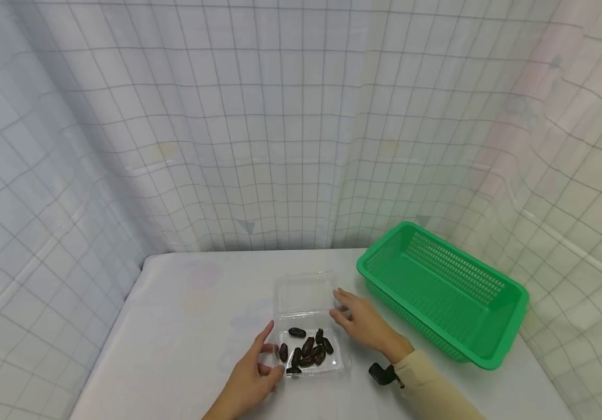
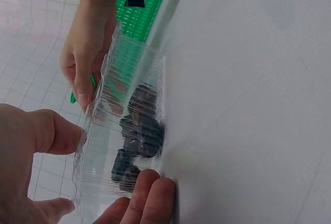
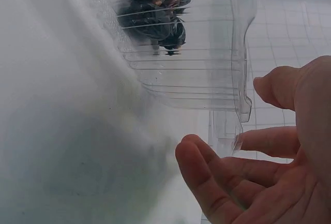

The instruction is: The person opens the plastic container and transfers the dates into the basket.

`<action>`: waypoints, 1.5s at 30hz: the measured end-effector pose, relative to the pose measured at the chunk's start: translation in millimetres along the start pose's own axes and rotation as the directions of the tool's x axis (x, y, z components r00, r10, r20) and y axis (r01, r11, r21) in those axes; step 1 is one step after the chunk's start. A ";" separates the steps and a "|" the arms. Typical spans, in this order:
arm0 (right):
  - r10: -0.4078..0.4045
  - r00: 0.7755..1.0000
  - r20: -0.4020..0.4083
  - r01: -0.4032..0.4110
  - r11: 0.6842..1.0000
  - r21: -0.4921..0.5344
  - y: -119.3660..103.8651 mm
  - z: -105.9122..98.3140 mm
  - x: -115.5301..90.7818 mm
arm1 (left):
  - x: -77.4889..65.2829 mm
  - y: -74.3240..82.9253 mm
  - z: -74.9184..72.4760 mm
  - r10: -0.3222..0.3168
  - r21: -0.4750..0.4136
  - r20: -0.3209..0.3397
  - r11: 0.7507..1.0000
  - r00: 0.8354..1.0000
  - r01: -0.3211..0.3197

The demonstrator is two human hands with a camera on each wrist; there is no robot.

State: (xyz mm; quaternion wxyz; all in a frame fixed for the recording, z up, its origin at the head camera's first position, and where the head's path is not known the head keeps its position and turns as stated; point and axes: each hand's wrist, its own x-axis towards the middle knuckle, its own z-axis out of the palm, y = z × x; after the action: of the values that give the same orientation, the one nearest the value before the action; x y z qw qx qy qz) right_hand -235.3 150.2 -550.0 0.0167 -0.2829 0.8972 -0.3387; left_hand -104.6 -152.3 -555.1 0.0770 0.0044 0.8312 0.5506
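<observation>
A clear plastic clamshell box [image 1: 340, 364] lies on the white table with its lid [image 1: 305, 293] folded back, away from the person. Several dark brown dates [image 1: 308, 346] are loose inside the box. My left hand [image 1: 251, 373] holds the box's left side, thumb and index finger at the rim and the other fingers low along the wall [image 2: 93, 175]. Beside the hinge on the right is my right hand [image 1: 366, 324], fingers spread and loosely bent. In the right wrist view, its fingertips [image 3: 189, 154] are close to the lid's edge, with nothing gripped.
A green perforated plastic basket [image 1: 513, 326] stands at the right of the table, next to the right forearm. Grid-patterned white curtains [image 1: 280, 116] surround the table at the back and sides. A black device [image 1: 382, 373] is strapped at the right wrist.
</observation>
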 end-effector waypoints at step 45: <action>-0.271 0.960 0.072 0.281 0.925 -0.254 -33.6 -12.6 11.4 | 11.7 3.6 -18.9 0.048 0.138 0.042 0.989 0.998 -0.054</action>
State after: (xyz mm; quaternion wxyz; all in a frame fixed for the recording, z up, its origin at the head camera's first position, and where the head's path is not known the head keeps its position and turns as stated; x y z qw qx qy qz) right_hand -231.0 131.3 -517.7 -0.0529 -0.4120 0.8849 -0.2110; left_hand -119.0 -167.0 -546.0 0.0783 0.0416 0.8656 0.4929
